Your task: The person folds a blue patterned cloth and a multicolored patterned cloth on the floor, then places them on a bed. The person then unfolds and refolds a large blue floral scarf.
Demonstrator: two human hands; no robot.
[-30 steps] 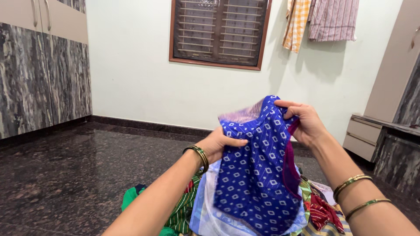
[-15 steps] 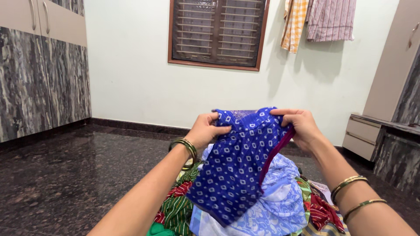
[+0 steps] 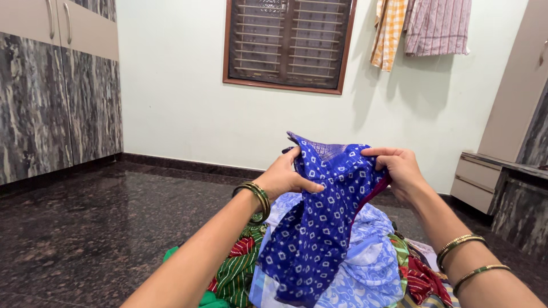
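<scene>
A blue garment [image 3: 319,222] with a white diamond print and a maroon inner edge hangs in front of me. My left hand [image 3: 283,177] grips its upper left part, thumb across the cloth. My right hand [image 3: 399,169] pinches the upper right edge. Both wrists wear gold and green bangles. Under the garment lies a pile of clothes [image 3: 371,274]: a light blue patterned cloth, a green and red striped piece [image 3: 237,268], and red cloth at the right.
Dark polished stone floor [image 3: 85,228] stretches left. Marble-patterned wardrobe doors [image 3: 51,97] line the left wall. A barred window [image 3: 288,43] is in the far wall. Checked and striped cloths [image 3: 416,28] hang top right. A drawer unit [image 3: 479,179] stands at right.
Both hands have shifted their hold along the top of the blue garment, and it now hangs a little lower and further right. The pile beneath is unchanged.
</scene>
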